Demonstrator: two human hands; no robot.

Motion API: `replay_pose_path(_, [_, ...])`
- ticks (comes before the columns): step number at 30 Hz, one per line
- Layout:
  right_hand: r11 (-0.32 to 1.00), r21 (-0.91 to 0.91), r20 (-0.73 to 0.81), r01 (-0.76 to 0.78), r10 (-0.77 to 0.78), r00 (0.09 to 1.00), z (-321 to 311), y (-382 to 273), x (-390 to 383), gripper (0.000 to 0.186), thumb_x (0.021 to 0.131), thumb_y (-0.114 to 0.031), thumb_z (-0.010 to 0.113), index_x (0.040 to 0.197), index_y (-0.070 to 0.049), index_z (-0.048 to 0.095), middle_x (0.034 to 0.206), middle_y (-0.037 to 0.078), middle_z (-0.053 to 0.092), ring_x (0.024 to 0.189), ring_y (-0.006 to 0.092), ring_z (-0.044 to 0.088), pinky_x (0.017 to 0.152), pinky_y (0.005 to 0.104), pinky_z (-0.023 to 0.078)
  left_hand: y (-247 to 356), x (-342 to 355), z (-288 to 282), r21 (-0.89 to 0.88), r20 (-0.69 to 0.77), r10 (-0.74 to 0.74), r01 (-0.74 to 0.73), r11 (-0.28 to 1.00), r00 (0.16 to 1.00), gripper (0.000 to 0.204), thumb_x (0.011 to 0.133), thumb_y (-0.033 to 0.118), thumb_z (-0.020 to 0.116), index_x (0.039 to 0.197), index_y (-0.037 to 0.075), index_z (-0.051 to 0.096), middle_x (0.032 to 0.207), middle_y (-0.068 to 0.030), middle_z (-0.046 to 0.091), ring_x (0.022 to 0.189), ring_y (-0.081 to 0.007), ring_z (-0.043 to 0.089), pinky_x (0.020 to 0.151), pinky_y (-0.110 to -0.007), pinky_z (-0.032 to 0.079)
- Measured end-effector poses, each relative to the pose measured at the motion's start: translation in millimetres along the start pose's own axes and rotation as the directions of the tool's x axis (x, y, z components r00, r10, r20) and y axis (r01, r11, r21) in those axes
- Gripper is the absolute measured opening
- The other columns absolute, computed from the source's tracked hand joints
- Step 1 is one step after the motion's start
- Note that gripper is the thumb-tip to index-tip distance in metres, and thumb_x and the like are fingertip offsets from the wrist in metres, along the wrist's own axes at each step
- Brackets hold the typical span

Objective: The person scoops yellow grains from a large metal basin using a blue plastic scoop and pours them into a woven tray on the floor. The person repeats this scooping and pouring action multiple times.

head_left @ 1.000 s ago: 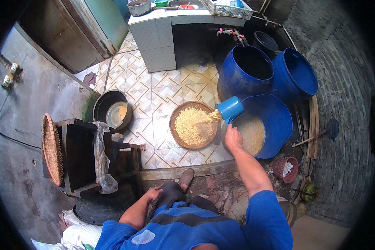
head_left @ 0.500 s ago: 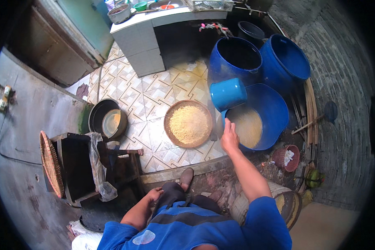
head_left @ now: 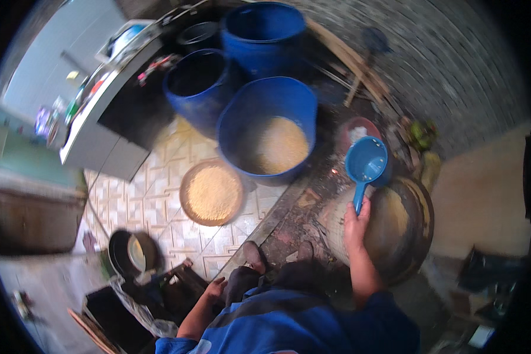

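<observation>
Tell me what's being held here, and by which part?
The right hand grips a blue plastic dipper by its handle; the left hand holds nothing visible.

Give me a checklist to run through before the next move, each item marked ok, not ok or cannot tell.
1. Dipper gripped: ok; the right hand holds the blue dipper by its handle.
2. Dipper empty: cannot tell; no grain shows inside, but the picture is blurred.
3. Left hand free: ok; nothing shows in it.
4. Grain contained: ok; the pale yellow heap lies within the rim of the round tray.
5. Blue tub uncovered: ok; its mouth is open, with pale yellow contents visible.
6. Dipper clear of the large basket: cannot tell; they overlap in this single view.
</observation>
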State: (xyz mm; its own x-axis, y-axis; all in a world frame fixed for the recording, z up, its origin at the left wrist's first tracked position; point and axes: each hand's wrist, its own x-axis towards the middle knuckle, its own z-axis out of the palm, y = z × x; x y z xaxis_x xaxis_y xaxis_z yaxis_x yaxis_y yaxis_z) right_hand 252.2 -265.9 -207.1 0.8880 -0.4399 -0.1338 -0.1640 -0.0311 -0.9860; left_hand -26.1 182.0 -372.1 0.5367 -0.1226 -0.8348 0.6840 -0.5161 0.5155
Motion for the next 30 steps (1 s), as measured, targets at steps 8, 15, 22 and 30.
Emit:
replay_pose_path(8, [0.812, 0.193, -0.517, -0.551, 0.561, 0.646, -234.5, 233.6, 54.0, 0.025, 0.092, -0.02, 0.052, 0.116, -0.014, 0.048, 0.084, -0.001, 0.051, 0.058, 0.0105, 0.042, 0.045, 0.0287, 0.033, 69.0, 60.1, 27.2, 0.144, 0.023, 0.057, -0.06, 0.988, 0.998, 0.038, 0.089, 0.008, 0.051, 0.126, -0.001, 0.051, 0.13, -0.0175, 0.051, 0.116, -0.0254, 0.053, 0.094, -0.034, 0.046])
replay_pose_path(15, [0.459, 0.453, -0.506, -0.764, 0.838, 0.204, -308.7, 371.3, 28.6, 0.029, 0.092, -0.028, 0.051, 0.117, -0.013, 0.052, 0.1, 0.003, 0.057, 0.078, 0.0196, 0.052, 0.06, 0.037, 0.039, 124.3, 100.3, 62.9, 0.666, 0.466, 0.571, -0.692, 0.277, 0.676, 0.034, 0.076, 0.003, 0.056, 0.109, -0.002, 0.057, 0.1, -0.015, 0.059, 0.117, -0.0323, 0.052, 0.098, -0.037, 0.044])
replay_pose_path(22, [0.492, 0.379, -0.578, -0.784, 0.787, 0.214, -346.0, 418.5, 62.3, 0.036, 0.092, -0.03, 0.051, 0.117, -0.004, 0.058, 0.118, 0.011, 0.059, 0.105, 0.0258, 0.057, 0.086, 0.0371, 0.045, 160.4, 94.6, 111.8, 0.699, 0.486, 0.268, -0.553, 0.453, 0.832, 0.027, 0.082, 0.009, 0.051, 0.109, 0.004, 0.057, 0.12, -0.0198, 0.054, 0.122, -0.0293, 0.048, 0.098, -0.038, 0.043])
replay_pose_path(30, [0.512, -0.516, -0.487, -0.687, 0.485, 0.727, -363.7, 492.8, 126.2, 0.026, 0.087, -0.019, 0.057, 0.107, -0.003, 0.059, 0.101, 0.012, 0.062, 0.091, 0.027, 0.059, 0.076, 0.0372, 0.047, 155.3, 81.6, 152.8, 0.697, 0.329, -0.015, -0.232, 0.678, 0.944, 0.037, 0.083, 0.018, 0.053, 0.117, 0.005, 0.057, 0.123, -0.0173, 0.055, 0.125, -0.0308, 0.044, 0.102, -0.038, 0.041])
